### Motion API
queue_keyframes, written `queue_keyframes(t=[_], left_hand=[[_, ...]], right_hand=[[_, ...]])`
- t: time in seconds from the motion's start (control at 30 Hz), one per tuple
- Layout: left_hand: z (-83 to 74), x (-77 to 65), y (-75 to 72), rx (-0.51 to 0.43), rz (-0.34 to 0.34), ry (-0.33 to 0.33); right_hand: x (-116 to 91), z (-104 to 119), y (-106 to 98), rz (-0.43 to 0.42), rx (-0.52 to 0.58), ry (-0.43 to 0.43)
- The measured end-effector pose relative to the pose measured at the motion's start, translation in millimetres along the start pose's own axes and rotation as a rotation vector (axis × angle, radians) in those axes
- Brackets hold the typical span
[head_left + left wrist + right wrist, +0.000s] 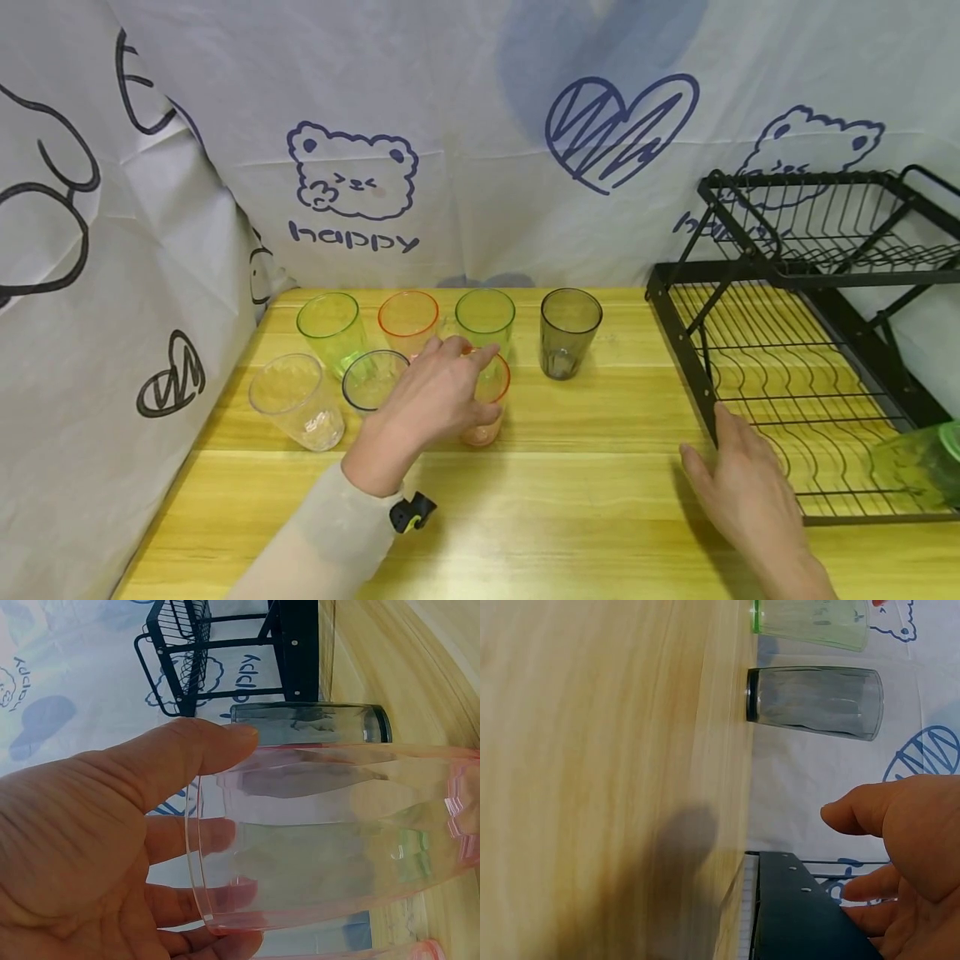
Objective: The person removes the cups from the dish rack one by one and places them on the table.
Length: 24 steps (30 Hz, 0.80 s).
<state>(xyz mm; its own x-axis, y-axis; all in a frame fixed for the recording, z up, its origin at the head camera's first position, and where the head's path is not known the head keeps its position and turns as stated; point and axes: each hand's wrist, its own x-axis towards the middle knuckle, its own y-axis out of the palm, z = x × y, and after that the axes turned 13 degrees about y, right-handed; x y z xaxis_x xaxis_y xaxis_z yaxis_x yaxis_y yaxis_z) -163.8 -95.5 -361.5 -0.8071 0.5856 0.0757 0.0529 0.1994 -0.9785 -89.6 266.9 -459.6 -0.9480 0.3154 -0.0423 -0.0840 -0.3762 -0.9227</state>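
Observation:
My left hand [438,387] is over a pink, red-rimmed glass [487,383] that stands upright in the front row. In the left wrist view its thumb and fingers [202,742] hold the pink glass around the rim, from opposite sides. A blue-rimmed glass [372,375] is just left of this hand, partly hidden by it. Right behind the hand stands a green glass [486,310]. At the rack's near left corner, my right hand [753,492] has its fingers loosely spread and holds nothing.
Also on the table are a clear glass [296,400], another green glass [330,327], another red-rimmed glass [408,315] and a grey glass [568,329]. A black two-tier dish rack [686,354] stands at right, with a green glass [918,467] lying on its lower tier.

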Motion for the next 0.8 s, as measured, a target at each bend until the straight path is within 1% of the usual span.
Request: queue_keyframes(t=[0.17, 0.6, 0.8], left_hand=[[-0.6, -0.1, 0.1, 0.006, -0.012, 0.002], [-2.3, -1.3, 0.5, 0.008, -0.034, 0.010], [-2.1, -1.4, 0.7, -0.006, -0.028, 0.013]], right_hand=[[-0.1, -0.1, 0.1, -0.001, -0.026, -0.003], [-0.2, -1.3, 0.3, 0.001, -0.034, -0.005], [0.0, -1.0, 0.3, -0.006, -0.028, -0.006]])
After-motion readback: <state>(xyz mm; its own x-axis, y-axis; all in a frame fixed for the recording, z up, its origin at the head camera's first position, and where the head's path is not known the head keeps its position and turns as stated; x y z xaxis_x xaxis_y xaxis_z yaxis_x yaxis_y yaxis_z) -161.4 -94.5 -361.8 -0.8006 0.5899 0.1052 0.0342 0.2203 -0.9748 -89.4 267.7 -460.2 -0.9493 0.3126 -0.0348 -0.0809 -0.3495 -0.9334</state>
